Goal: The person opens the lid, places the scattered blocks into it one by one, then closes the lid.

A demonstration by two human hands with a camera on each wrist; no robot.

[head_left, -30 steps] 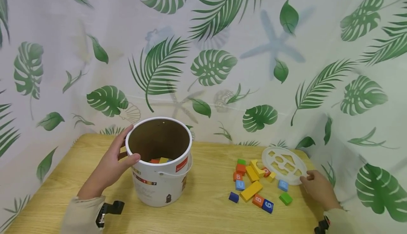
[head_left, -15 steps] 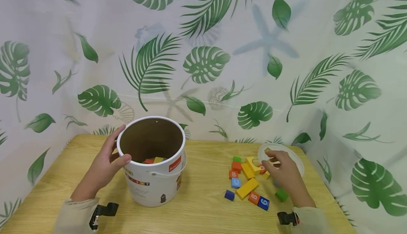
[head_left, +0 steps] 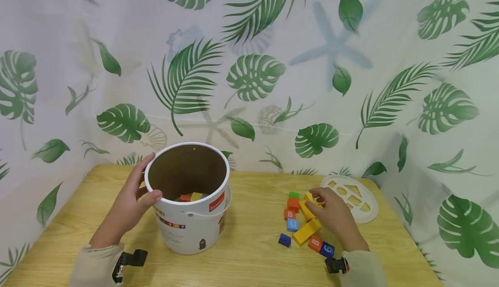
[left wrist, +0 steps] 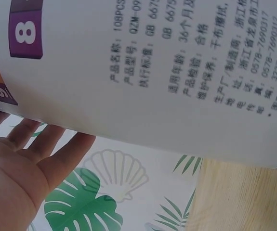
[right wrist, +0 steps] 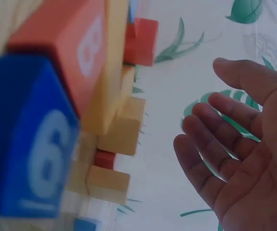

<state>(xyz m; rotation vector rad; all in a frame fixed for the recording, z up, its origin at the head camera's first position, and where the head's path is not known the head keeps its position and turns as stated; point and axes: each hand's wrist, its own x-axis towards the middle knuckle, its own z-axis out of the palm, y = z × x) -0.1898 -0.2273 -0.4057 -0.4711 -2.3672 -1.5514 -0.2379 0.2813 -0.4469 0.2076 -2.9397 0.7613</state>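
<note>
My left hand (head_left: 126,209) holds the white bucket (head_left: 187,235) by its upper left side, thumb at the rim and fingers spread along the wall. Several colored blocks (head_left: 196,197) lie inside the bucket. To its right, my right hand (head_left: 338,216) hovers over a loose group of blocks, fingers slightly bent and nothing between them in the right wrist view. Near it lie a yellow block (head_left: 306,232), an orange-red block (head_left: 315,243) and a blue block (head_left: 328,249) marked 6. The hand hides some blocks from the head view.
A white lid (head_left: 371,204) with shaped cutouts lies at the table's back right. A small dark blue block (head_left: 285,239) sits at the group's left. The wooden table (head_left: 249,261) meets a leaf-patterned curtain (head_left: 269,118) behind.
My right hand has moved left from the lid's edge to above the blocks. My left hand keeps its hold on the bucket. The head view has shifted slightly.
</note>
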